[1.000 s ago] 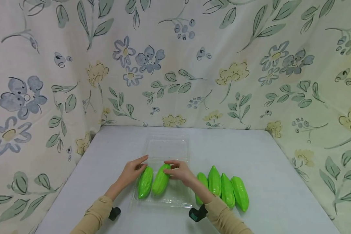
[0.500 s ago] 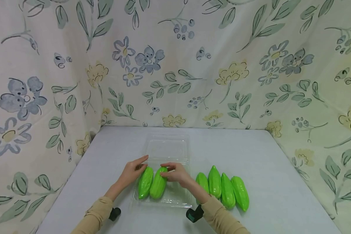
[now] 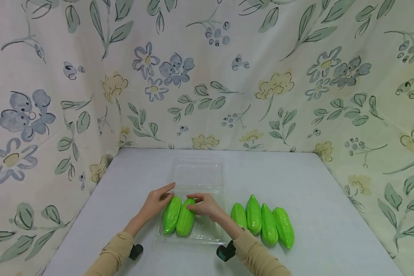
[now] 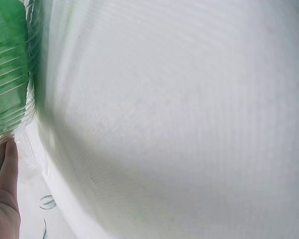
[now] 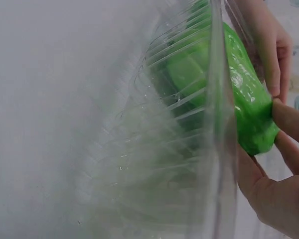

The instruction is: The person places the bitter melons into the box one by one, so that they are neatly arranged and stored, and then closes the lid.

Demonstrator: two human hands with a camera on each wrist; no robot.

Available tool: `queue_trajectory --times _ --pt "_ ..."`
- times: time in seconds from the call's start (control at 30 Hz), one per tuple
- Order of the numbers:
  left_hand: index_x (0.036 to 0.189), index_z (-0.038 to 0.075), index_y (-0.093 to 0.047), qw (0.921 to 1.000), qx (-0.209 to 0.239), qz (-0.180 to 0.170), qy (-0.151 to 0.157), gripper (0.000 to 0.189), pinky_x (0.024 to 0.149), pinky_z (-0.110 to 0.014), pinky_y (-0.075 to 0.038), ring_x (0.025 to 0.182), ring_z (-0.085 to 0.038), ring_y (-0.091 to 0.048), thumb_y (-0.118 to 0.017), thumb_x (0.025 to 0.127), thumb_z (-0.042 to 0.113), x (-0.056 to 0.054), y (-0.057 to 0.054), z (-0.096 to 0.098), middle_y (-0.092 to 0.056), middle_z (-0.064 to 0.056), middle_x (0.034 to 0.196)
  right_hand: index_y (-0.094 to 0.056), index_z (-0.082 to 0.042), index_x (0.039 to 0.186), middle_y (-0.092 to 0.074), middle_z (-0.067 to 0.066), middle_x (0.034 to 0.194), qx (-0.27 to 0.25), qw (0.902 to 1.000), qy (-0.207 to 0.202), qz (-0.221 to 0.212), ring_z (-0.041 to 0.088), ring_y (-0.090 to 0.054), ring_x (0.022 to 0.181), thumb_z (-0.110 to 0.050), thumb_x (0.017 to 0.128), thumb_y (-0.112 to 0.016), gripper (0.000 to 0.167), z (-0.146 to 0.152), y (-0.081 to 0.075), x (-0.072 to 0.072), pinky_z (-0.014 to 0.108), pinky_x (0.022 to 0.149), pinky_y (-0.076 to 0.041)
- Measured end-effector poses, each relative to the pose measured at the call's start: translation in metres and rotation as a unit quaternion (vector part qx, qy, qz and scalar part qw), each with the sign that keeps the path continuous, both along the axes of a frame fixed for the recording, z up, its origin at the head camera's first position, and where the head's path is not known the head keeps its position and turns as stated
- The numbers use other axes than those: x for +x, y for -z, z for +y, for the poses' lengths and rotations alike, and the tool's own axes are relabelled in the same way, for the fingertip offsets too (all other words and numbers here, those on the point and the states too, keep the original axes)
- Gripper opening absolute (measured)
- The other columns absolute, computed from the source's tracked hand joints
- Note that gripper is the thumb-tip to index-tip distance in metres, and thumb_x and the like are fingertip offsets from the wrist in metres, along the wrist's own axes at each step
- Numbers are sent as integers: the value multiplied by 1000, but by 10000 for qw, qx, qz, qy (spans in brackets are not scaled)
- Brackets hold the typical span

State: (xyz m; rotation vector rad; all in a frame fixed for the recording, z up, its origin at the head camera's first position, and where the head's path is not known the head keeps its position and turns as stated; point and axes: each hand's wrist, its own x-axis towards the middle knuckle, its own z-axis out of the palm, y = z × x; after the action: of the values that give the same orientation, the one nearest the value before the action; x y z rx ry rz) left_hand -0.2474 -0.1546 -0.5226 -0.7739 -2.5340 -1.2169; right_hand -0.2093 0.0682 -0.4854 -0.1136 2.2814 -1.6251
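Two bright green, ridged vegetables that look like bitter melons lie side by side in the left part of a clear plastic clamshell box (image 3: 212, 232). My right hand (image 3: 206, 206) pinches the far end of the right bitter melon (image 3: 185, 220) between thumb and fingers; the right wrist view shows this grip from the side. My left hand (image 3: 154, 201) lies at the box's left side by the far end of the left bitter melon (image 3: 172, 216). Its fingers (image 4: 9, 167) look straight and touch the box edge in the left wrist view.
Behind the box base lies its clear lid (image 3: 197, 174), folded back on the white table (image 3: 272, 172). Several more bitter melons (image 3: 269, 226) lie in a row to the right, beside my right forearm. Flowered cloth (image 3: 207, 76) hangs at the back and sides.
My right hand has moved left with the bitter melon it holds, bringing it down beside the other one, now more nearly parallel. The left hand has stayed in place.
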Motion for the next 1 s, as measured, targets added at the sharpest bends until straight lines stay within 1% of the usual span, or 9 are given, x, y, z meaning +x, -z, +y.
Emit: queue_trajectory --times 0.13,0.37,0.53,0.67,0.8,0.9,0.93,1.0 --pt "128 -2 -57 10000 -42 69 7 38 84 -38 -57 107 -30 -65 -62 91 6 0 1 0 -59 -17 129 -65 -4 120 -62 19 117 89 10000 -8 20 27 -62 101 -14 84 -72 38 -3 0 -1 34 75 -60" --pt "128 -1 -58 10000 -17 85 0 38 84 -39 -56 107 -30 -65 -62 91 7 -1 3 0 -59 -16 129 -66 -4 117 -64 19 117 284 9994 -60 202 32 -62 106 -14 84 -72 35 -5 1 -2 34 77 -59" --pt "128 -1 -58 9999 -90 95 -84 38 84 -39 -56 107 -29 -65 -62 91 6 0 1 1 -60 -16 128 -67 -2 115 -65 19 118 404 9982 -131 423 36 -60 110 -14 85 -70 32 -5 2 -1 39 81 -58" --pt "128 -2 -57 9999 -84 69 -81 39 85 -41 -56 108 -31 -64 -62 90 5 1 -2 2 -59 -17 129 -68 -1 114 -65 19 118 498 9972 -163 531 37 -60 111 -14 86 -70 31 -5 3 0 41 82 -57" --pt "127 -4 -57 9997 -57 225 -43 39 82 -43 -56 104 -33 -65 -62 90 3 2 -3 3 -59 -20 128 -68 -2 114 -66 18 116 607 9961 -179 618 36 -61 109 -15 86 -70 31 -5 2 1 40 81 -57" --pt "127 -3 -58 9991 -4 413 -35 38 80 -41 -57 102 -34 -66 -62 89 4 1 -1 3 -60 -20 126 -68 -2 113 -67 17 115 733 9941 -213 769 36 -62 108 -15 86 -70 31 -5 1 1 40 81 -57" --pt "126 -2 -59 9987 11 505 -47 37 79 -39 -58 101 -34 -67 -62 89 5 1 -1 3 -61 -20 125 -69 -1 113 -67 17 115 767 9932 -232 842 36 -62 107 -15 86 -70 30 -5 0 1 40 81 -57" --pt "126 -1 -60 9983 59 581 -46 37 78 -37 -58 99 -34 -67 -62 89 5 1 1 3 -62 -20 124 -69 -1 112 -68 17 114 831 9913 -262 982 36 -63 106 -15 86 -70 30 -5 0 1 40 81 -57"
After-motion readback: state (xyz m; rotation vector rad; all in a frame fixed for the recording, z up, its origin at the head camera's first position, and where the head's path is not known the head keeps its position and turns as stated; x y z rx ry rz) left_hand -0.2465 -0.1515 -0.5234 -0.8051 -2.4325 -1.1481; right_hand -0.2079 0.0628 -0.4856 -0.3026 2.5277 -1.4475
